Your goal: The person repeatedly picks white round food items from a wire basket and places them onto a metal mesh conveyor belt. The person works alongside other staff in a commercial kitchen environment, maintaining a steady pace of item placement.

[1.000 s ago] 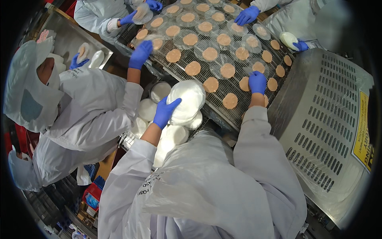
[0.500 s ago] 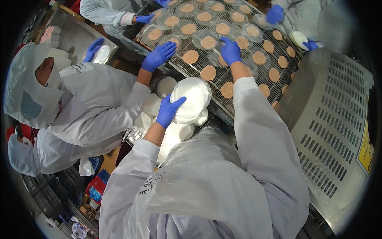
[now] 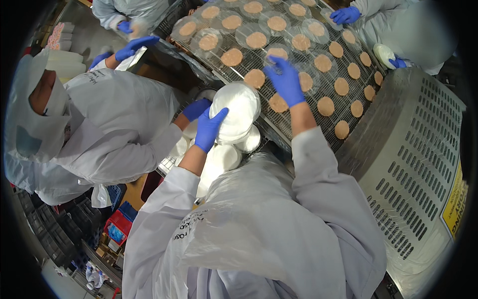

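Observation:
My blue-gloved left hand [image 3: 209, 129] grips a thick stack of round white sheets [image 3: 235, 110], its thumb lying on the top one. My right hand [image 3: 286, 82], also blue-gloved, reaches over the wire mesh belt [image 3: 266, 97], fingers apart and slightly blurred, with no sheet visible in it. Its fingertips are beside a round pinkish patty [image 3: 277, 53] that has a clear disc on it. Several patties lie on the belt in rows; those at the far left mostly have clear discs, while those at the right, such as one patty [image 3: 341, 86], are bare.
More white stacks [image 3: 224, 158] stand below my left hand. At my left, a co-worker's gloved hand [image 3: 196, 109] is close to mine. Another person's hand [image 3: 345, 15] is at the belt's far right, near a white stack [image 3: 383, 56]. A slotted metal guard [image 3: 408, 164] borders the right.
My right hand has drawn slightly back and left over the belt. The left-side co-worker's hand has moved from the belt down beside my stack. The far-right person's hand has come lower over the belt.

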Demonstrator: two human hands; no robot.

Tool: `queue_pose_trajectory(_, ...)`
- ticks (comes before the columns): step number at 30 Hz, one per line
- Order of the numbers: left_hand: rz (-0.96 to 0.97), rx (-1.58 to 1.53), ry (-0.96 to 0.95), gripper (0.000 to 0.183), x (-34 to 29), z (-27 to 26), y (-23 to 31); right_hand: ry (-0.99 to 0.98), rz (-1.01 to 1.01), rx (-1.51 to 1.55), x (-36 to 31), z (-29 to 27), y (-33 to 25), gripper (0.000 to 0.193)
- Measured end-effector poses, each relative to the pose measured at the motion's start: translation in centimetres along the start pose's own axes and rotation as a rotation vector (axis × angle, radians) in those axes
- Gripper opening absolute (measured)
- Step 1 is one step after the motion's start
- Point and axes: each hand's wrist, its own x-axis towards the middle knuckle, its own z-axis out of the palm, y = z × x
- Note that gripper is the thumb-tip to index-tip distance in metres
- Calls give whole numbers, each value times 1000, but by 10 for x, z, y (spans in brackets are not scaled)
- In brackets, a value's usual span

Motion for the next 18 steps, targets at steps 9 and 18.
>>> queue_pose_trajectory(9, -1, -78, 30, 39, 139, 0, -61, -113, 67, 144, 24, 59, 108, 22)
queue_pose_trajectory(18, -114, -86, 17, 39, 172, -2, -97, 417, 206, -653, 94, -63, 220, 30)
